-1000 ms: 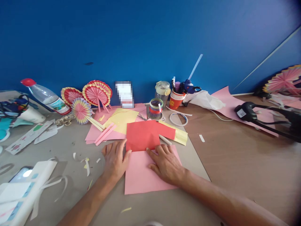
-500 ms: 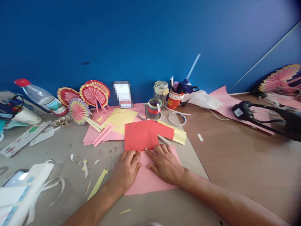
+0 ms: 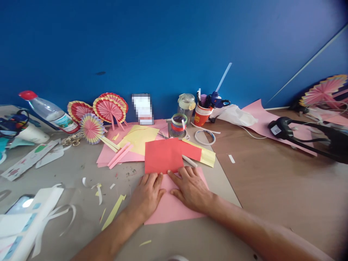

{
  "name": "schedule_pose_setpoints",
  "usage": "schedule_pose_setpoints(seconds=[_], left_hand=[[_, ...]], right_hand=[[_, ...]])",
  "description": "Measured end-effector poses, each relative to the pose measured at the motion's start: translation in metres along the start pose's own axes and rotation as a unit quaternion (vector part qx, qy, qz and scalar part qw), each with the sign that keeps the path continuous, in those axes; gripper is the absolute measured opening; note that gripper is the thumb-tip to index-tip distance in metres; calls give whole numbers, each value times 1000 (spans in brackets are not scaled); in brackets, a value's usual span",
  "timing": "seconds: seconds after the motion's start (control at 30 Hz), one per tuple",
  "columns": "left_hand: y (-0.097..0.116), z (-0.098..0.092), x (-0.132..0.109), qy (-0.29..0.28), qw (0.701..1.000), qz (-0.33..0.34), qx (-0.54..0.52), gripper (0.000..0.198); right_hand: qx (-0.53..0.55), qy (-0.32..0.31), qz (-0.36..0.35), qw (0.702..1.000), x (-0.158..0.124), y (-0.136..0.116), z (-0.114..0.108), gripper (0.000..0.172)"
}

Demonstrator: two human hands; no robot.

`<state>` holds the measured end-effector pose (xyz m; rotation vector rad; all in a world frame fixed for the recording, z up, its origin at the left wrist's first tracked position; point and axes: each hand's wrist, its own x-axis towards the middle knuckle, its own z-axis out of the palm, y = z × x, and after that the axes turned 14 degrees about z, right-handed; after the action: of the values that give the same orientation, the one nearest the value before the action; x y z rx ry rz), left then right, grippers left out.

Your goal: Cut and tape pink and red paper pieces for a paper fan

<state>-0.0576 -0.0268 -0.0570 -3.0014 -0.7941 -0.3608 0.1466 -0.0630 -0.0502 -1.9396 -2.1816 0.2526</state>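
A red paper sheet (image 3: 164, 156) lies flat, its near edge meeting or overlapping a pink paper sheet (image 3: 174, 212). My left hand (image 3: 148, 192) rests on the left part of the pink sheet, fingertips at the red sheet's near edge. My right hand (image 3: 191, 186) lies on the pink sheet's right part, fingers spread, index fingertip at that same edge. Neither hand grips anything. Behind the red sheet, a red strip with a yellow end (image 3: 208, 157) sticks out to the right, beside a white pen-like stick (image 3: 189, 161).
Folded paper fans (image 3: 110, 108) lean on the blue wall beside a phone (image 3: 143, 108). Tape rolls (image 3: 178, 124), a jar (image 3: 186, 103) and a red cup (image 3: 201, 115) with tools stand behind. A bottle (image 3: 51, 113) lies left, a black device (image 3: 307, 134) right.
My left hand has shifted very slightly to the right, its thumb a little farther over the pink sheet. My right hand stays nearly still. The camera view has moved slightly.
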Motion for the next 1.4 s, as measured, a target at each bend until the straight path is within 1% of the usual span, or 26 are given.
schedule_pose_setpoints(seconds=[0.13,0.3,0.6,0.73,0.93,1.13,1.3,1.4], left_hand=[[0,-1,1,-7,1000,4,1,39],[0,-2,2,-13,1000,5,-4,38],[1,-1,1,-24,1000,11,9,41],[1,-2,2,-30,999,16,22,44],[-1,-7,6,-44,998,30,25,42],[-2,-10,7,-38,997,47,41,40],[-2,-9,5,-18,997,55,47,38],[-1,-10,5,-23,997,53,56,37]], right_hand=[[4,11,-3,1000,-1,1,1,56],[8,31,-32,999,-3,1,3,53],[-1,-24,-20,999,3,-2,-5,51],[-12,-31,-18,999,4,-3,-8,50],[-11,-4,-28,1000,4,0,-3,50],[-15,19,-21,999,0,2,-2,46],[-2,59,-5,998,-4,7,0,40],[-1,85,1,996,-7,10,1,37]])
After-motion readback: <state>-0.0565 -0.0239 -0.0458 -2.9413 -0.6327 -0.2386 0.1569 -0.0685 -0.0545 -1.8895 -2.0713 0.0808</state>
